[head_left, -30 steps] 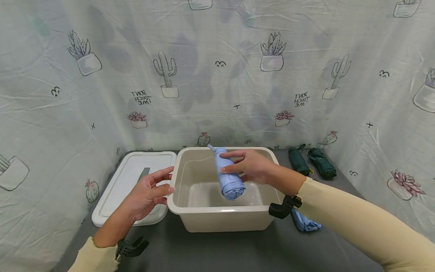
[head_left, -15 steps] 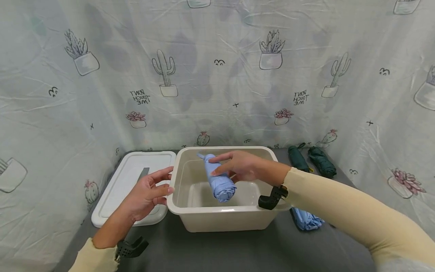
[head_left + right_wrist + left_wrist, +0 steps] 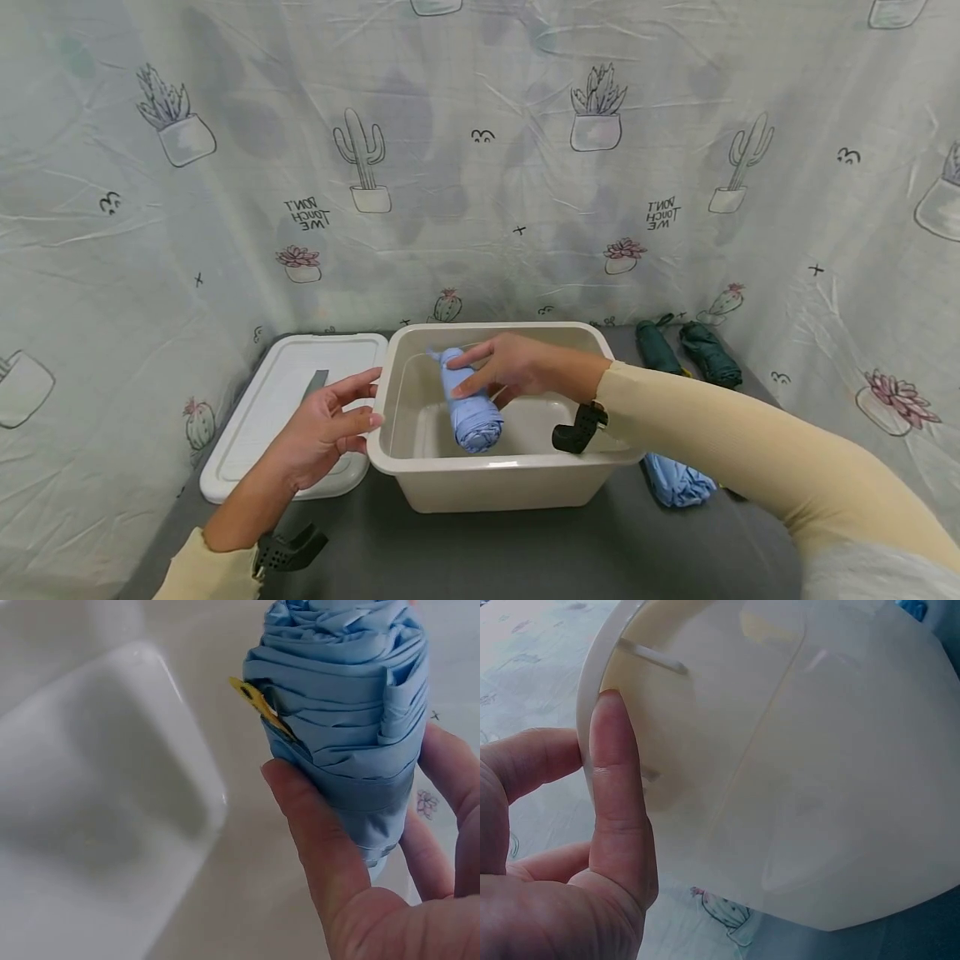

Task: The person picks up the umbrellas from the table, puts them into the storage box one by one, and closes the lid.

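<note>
A light blue folded umbrella (image 3: 471,408) is in my right hand (image 3: 517,367), held between thumb and fingers over the left half of a beige plastic bin (image 3: 498,486). In the right wrist view the umbrella (image 3: 337,742) shows loosely wrapped fabric and a small yellow tag. The bin's floor appears below it, and contact with the floor cannot be made out. My left hand (image 3: 326,425) pinches the bin's left rim; the left wrist view shows its thumb against the wall of the bin (image 3: 795,772).
A white lid (image 3: 262,417) lies left of the bin. Two dark green folded umbrellas (image 3: 657,346) lie at the back right. Another light blue bundle (image 3: 677,482) rests right of the bin, partly behind the right sleeve. A printed curtain (image 3: 480,183) encloses the grey table (image 3: 480,558).
My right hand has carried the blue umbrella leftward and slightly lower inside the bin. The left hand stays at the rim.
</note>
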`<state>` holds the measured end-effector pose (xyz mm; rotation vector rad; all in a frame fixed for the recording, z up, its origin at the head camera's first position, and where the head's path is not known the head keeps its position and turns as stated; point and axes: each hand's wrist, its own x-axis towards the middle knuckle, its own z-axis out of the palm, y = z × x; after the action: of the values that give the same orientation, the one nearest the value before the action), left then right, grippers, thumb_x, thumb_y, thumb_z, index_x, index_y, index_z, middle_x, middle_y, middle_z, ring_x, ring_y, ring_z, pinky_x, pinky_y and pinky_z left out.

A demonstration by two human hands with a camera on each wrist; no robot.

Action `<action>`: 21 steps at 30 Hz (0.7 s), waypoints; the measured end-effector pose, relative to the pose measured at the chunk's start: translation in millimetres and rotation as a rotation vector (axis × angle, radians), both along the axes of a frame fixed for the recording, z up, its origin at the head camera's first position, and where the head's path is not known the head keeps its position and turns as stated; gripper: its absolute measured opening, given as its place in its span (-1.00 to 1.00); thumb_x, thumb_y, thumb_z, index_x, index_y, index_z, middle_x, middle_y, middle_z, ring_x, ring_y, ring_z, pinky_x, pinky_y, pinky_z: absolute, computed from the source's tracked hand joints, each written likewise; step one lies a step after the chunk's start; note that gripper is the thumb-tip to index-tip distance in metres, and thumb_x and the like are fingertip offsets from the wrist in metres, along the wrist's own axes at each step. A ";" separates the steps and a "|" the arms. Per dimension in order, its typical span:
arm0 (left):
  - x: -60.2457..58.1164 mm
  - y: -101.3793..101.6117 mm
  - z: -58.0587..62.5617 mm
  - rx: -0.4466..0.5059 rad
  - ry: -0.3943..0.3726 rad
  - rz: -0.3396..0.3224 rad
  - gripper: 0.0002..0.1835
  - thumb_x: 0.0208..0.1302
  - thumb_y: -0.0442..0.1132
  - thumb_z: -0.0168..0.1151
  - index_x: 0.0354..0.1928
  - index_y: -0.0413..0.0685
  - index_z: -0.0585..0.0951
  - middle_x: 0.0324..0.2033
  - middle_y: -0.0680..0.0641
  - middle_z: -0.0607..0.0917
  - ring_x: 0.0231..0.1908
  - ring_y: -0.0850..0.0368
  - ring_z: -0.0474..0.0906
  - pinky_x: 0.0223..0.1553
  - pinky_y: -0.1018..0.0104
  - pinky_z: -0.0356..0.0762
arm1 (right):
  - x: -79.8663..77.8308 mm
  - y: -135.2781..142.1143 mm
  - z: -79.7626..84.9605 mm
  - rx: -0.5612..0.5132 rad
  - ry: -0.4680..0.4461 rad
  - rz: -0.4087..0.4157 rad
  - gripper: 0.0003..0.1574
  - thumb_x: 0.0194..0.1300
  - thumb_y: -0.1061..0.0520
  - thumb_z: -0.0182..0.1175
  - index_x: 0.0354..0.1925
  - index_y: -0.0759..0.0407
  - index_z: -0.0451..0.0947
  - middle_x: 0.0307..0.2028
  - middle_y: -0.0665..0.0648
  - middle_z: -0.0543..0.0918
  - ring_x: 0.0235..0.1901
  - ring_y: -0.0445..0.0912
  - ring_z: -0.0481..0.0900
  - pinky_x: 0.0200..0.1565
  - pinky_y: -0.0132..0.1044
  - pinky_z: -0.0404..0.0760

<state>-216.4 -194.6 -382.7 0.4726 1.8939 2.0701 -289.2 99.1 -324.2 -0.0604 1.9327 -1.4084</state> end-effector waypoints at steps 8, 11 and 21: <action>0.7 -0.3 0.4 -0.012 -0.002 0.007 -0.26 0.40 -0.44 0.23 0.55 -0.29 0.18 0.10 -0.20 0.47 -0.10 -0.01 0.74 -0.23 0.06 0.80 | -7.8 -14.7 -14.7 0.053 0.001 0.031 -0.34 0.09 0.24 0.56 0.19 0.01 0.69 0.20 0.28 0.57 -0.06 0.14 0.71 -0.07 0.00 0.78; 0.5 -0.5 0.7 -0.009 -0.005 0.006 -0.26 0.40 -0.45 0.22 0.55 -0.29 0.17 0.11 -0.20 0.46 -0.09 -0.01 0.74 -0.23 0.06 0.80 | -9.1 -20.0 -21.9 0.074 0.006 0.043 -0.36 0.07 0.22 0.58 0.16 0.02 0.71 0.20 0.27 0.58 -0.06 0.15 0.71 -0.03 0.05 0.78; -1.5 -0.7 -1.1 -0.004 -0.004 0.001 -0.25 0.40 -0.45 0.22 0.55 -0.28 0.17 0.11 -0.21 0.45 -0.08 -0.02 0.73 -0.23 0.05 0.80 | -8.9 -27.5 -47.5 0.126 0.016 0.057 -0.41 0.06 0.21 0.58 0.11 0.08 0.74 -0.11 0.20 0.74 -0.31 0.05 0.73 -0.19 -0.02 0.81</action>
<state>-217.9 -195.3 -383.8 0.4661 1.8967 2.0657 -298.0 71.6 -371.7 -0.0661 2.0127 -1.2499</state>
